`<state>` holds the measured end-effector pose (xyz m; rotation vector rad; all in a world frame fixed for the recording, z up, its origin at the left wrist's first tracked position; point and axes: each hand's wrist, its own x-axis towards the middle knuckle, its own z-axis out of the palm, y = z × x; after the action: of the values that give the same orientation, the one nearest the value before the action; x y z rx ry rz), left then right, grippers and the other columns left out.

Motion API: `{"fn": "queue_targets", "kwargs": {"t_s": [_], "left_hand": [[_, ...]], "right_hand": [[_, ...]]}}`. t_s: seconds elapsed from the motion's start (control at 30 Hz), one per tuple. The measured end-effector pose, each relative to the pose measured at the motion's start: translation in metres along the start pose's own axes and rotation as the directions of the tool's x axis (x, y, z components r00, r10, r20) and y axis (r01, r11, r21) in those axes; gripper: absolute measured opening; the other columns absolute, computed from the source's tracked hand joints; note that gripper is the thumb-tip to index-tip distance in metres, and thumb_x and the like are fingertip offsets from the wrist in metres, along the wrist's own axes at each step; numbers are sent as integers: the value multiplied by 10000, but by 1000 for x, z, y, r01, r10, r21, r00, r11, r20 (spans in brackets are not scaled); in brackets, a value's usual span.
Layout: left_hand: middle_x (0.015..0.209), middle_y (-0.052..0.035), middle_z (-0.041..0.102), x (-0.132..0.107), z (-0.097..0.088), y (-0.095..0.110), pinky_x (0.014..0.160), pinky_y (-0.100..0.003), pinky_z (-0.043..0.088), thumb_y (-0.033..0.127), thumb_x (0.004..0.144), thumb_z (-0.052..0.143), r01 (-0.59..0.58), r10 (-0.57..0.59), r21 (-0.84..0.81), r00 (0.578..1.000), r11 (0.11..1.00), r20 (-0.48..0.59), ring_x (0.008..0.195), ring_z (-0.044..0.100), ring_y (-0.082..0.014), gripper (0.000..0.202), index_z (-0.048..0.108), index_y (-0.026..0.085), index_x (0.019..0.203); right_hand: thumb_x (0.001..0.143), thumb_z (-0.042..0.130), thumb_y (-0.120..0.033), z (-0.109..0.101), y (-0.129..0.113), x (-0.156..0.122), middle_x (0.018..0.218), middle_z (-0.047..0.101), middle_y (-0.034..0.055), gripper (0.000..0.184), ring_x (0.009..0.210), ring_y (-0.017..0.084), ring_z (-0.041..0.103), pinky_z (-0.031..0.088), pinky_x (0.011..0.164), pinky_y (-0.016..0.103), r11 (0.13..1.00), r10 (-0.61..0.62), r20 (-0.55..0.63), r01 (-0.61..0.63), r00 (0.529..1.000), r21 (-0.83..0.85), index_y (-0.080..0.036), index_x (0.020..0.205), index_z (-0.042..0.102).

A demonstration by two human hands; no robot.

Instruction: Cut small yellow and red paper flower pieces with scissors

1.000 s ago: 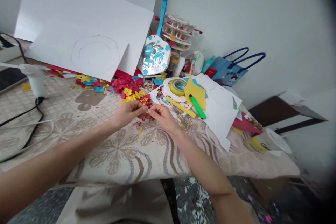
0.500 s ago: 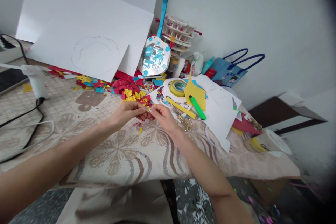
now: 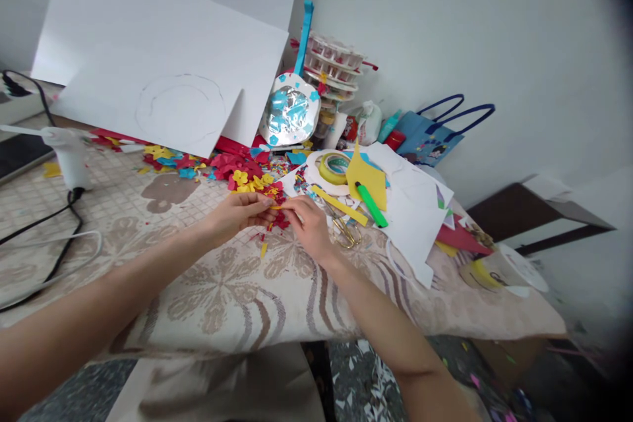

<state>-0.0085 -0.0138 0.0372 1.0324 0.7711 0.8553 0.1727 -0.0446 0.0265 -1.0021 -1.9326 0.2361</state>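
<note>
Between my two hands is a small piece of yellow paper [image 3: 277,208]. My left hand [image 3: 246,212] pinches it from the left, thumb on top. From the right, my right hand [image 3: 307,223] pinches its other end, knuckles up. The piece's exact shape is mostly hidden by my fingers. Just beyond my hands lie yellow paper flowers [image 3: 251,181] and a heap of red paper flowers [image 3: 236,163]. Scissors with gold handles [image 3: 347,234] rest on the cloth to the right of my right hand. A yellow paper strip [image 3: 340,204] lies above them.
A glue gun [image 3: 69,157] with cords stands at the left. White boards [image 3: 173,46] lean at the back. To the right are a tape roll [image 3: 334,167], green marker [image 3: 372,204], yellow paper [image 3: 370,178] and white sheets [image 3: 413,211]. A blue bag [image 3: 429,135] stands behind.
My hands have moved slightly apart, and more of the yellow paper shows between them. My right hand has turned with its knuckles upward. The view has shifted a little.
</note>
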Motion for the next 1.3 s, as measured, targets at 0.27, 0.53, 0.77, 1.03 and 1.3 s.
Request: {"fn": "queue_targets", "kwargs": {"t_s": [0.27,0.53,0.77,1.03,1.3], "left_hand": [[812,-31,690,1,-4,1,786,-281,497,227,768,633,-94,87,84,992,992,87,753,642,-131,159,659,151,905],[755,-17,678,-1,2,3,673,-261,492,262,670,726,-220,205,280,975,934,82,682,620,-134,176,652,152,786],[656,-18,664,-2,2,4,614,-256,480,302,675,715,-179,175,372,984,911,45,601,601,-129,179,656,139,721],[655,-18,655,-2,5,2,609,-257,491,321,685,709,-148,151,368,988,918,21,591,600,-125,201,643,135,722],[667,-14,648,1,1,-6,608,-235,486,344,726,680,-141,138,296,990,945,34,605,589,-115,201,640,147,734]], "right_hand": [[868,458,-122,-5,11,1,976,609,65,233,953,187,543,444,853,364,979,-152,-13,148,988,-142,-240,944,644],[795,550,-193,4,2,2,782,607,12,54,695,133,567,466,654,271,883,282,100,-299,954,362,-197,837,582],[767,620,-312,6,-1,2,758,583,-6,127,682,118,527,423,645,251,739,406,181,-438,896,512,-199,803,577],[768,619,-337,9,0,1,687,537,-27,150,608,97,454,372,590,234,653,453,214,-485,865,582,-195,766,572],[698,688,-353,11,2,1,681,565,-25,201,601,98,492,415,591,234,540,491,277,-538,826,647,-193,758,584]]}}
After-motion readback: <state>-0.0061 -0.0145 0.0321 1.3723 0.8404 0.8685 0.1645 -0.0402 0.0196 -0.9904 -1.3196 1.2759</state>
